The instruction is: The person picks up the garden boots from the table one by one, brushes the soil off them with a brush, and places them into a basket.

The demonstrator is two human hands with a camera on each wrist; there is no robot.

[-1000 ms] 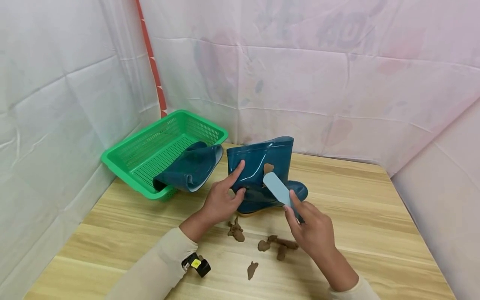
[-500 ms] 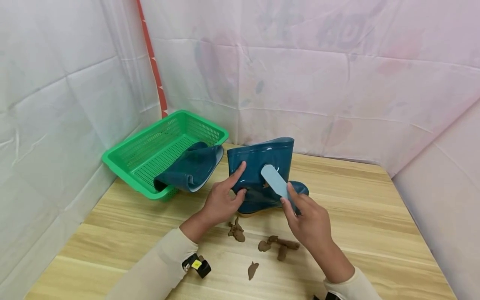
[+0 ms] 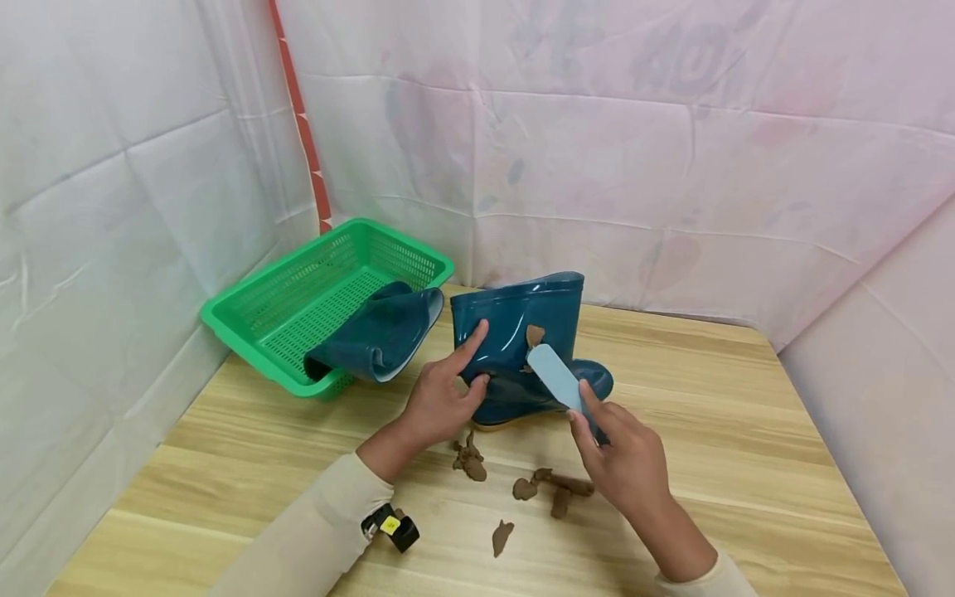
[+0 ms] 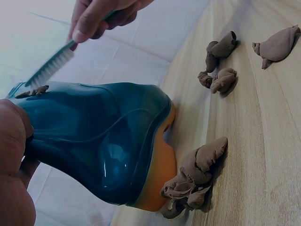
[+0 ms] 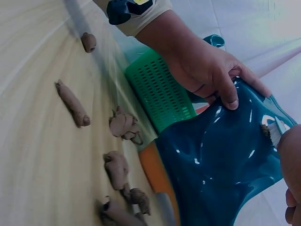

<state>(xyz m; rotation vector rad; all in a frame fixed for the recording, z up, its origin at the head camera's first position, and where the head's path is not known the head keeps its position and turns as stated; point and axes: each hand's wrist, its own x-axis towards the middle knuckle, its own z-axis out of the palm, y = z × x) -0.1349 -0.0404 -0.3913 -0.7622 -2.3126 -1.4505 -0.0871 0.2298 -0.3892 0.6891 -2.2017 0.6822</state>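
Note:
A dark teal rain boot [image 3: 496,332] with an orange sole stands on the table, its shaft facing me. My left hand [image 3: 440,398] grips the back of the shaft, thumb and index finger showing on the near side. Between the thumb and fingers of my right hand [image 3: 627,456] is a light blue scrub brush [image 3: 555,377]. Its white bristles [image 4: 51,70] meet a patch of brown clay [image 3: 534,335] on the shaft, as the left wrist view shows. The tip of the brush sits just below the upper part of that patch in the head view.
A green basket [image 3: 246,332] stands at the left, with a second teal boot [image 3: 380,332] lying over its near rim. Several lumps of brown clay [image 3: 470,460] lie on the wooden table [image 3: 716,398] before the boot. White sheeting [image 3: 634,182] encloses the table's back and sides.
The brush went up the shaft over the clay patch half a second ago, then came back down to the lower right. The left hand and boot have stayed in place.

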